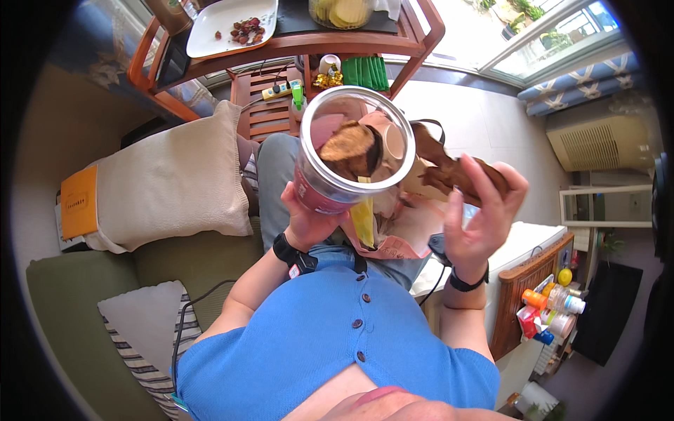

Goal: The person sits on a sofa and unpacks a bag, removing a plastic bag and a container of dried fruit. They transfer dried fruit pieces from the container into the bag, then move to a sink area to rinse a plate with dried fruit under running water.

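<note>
My left hand (309,223) is wrapped round the lower side of a clear plastic jar (317,188) with a pale rim and a reddish label. The jar tilts so its round top faces me. A rough brown dried slice (347,146) shows within the rim, with dark pieces beside it. Right of the jar, my right hand (484,217) grips long, flat, dark brown dried pieces (456,175) between thumb and fingers; their exact kind is unclear. On my lap, partly behind the jar, lies a pink bag (414,228) with a yellow strip (363,224) near it.
Ahead stands a wooden trolley (337,48) bearing a white tray (200,38) of small dark red pieces. A green sofa (63,302) with a beige cushion (175,175) is on the left. At right, a wooden tray (509,309) sits near several bottles (562,298).
</note>
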Action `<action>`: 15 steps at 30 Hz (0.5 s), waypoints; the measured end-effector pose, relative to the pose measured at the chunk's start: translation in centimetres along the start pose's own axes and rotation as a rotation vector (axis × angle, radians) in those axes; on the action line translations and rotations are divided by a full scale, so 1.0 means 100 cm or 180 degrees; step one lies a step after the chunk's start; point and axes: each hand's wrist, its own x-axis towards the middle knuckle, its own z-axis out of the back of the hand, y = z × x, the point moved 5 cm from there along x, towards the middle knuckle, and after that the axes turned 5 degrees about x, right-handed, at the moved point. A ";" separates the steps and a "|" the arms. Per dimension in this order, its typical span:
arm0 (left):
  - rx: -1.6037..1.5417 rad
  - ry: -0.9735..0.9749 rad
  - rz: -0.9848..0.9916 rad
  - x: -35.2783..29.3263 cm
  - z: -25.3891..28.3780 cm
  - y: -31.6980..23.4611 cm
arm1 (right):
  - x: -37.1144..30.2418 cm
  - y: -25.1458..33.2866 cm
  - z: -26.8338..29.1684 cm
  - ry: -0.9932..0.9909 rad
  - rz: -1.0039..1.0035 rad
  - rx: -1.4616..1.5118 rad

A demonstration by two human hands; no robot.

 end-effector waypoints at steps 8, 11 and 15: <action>0.0536 0.0131 -0.0168 -0.007 0.016 -0.030 | 0.007 -0.002 0.008 -0.0897 0.0550 0.1998; 0.0619 0.0587 -0.0030 -0.015 0.013 -0.032 | 0.016 0.019 0.010 -0.0380 0.0948 0.2070; 0.0622 0.0373 0.0157 -0.017 0.012 -0.032 | 0.016 0.041 0.003 0.0345 0.1270 0.1046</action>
